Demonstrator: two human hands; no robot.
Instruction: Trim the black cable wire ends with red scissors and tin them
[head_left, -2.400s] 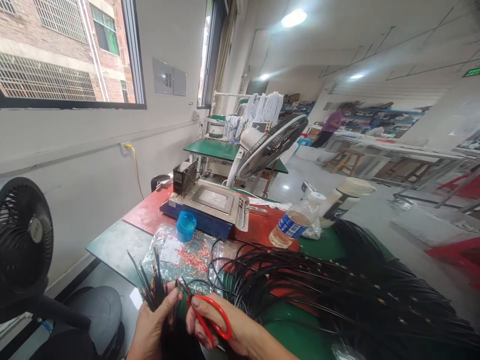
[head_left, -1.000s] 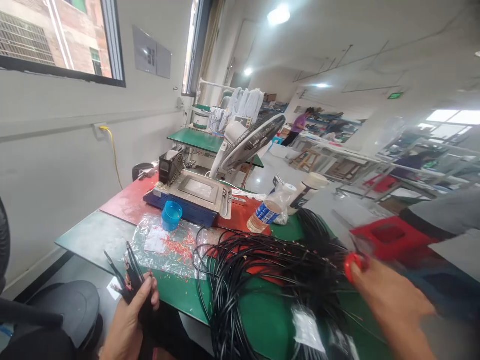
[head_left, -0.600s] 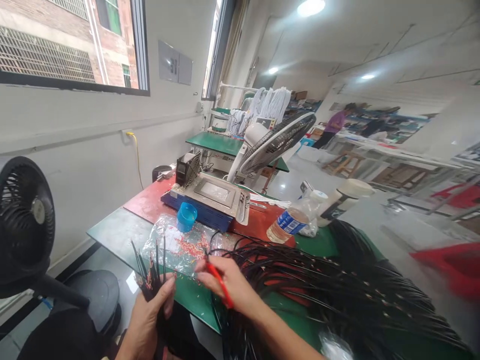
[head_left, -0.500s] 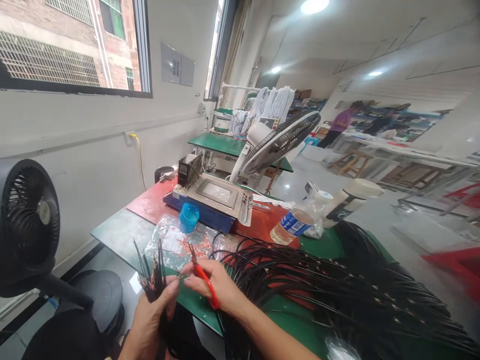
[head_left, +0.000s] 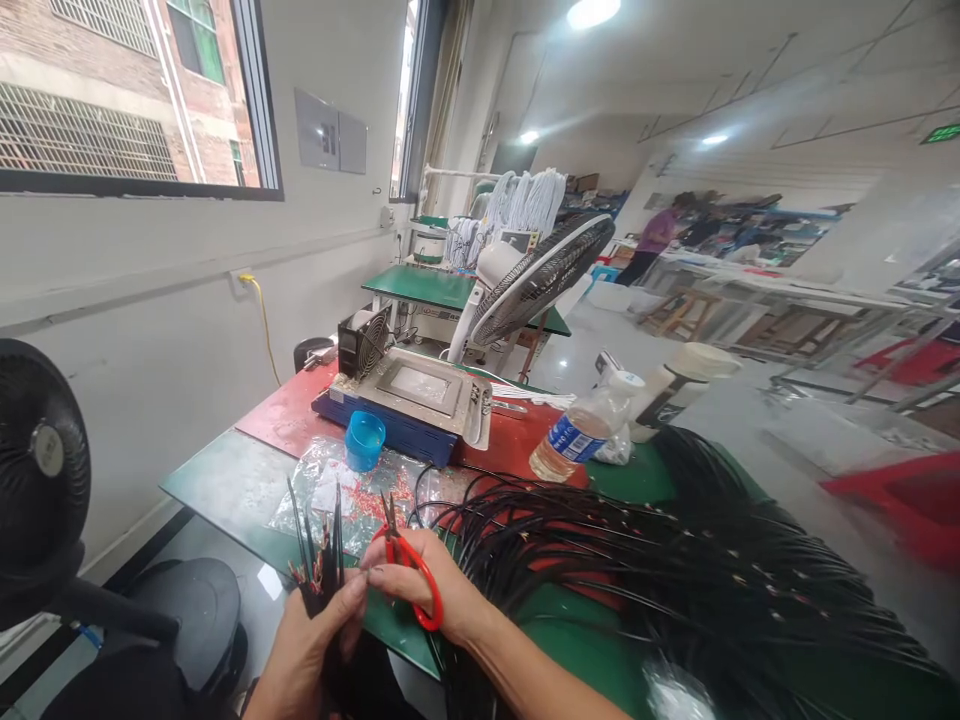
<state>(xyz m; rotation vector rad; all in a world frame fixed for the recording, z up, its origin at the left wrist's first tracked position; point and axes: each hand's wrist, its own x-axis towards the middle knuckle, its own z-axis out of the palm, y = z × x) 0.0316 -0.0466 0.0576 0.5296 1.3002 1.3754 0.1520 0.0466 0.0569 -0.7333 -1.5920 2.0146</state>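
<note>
My left hand [head_left: 319,625] is closed around a bundle of black cables [head_left: 337,530] whose stripped ends, with thin reddish wires, point upward. In my right hand [head_left: 420,580] are red-handled scissors [head_left: 427,590], their blades pointing up and slightly parted. The fingertips of both hands meet beside the bundle; whatever may be pinched there is too small to make out. Just beyond, orange-red scraps [head_left: 375,500] lie on a clear plastic bag [head_left: 304,490]. To the right spreads a big heap of black cables [head_left: 600,540] across the table.
Behind the scraps stand a blue cup [head_left: 365,440] and a blue-sided solder pot [head_left: 397,415]. A bottle [head_left: 574,440] with liquid is at the right. A tilted white fan [head_left: 544,280] is beyond; a black fan [head_left: 45,470] stands left. In the background a person [head_left: 660,235] stands.
The view has turned slightly to the right. The scissors' blades have parted a little and both red handle loops now show. My hands stay together by the cable bundle.
</note>
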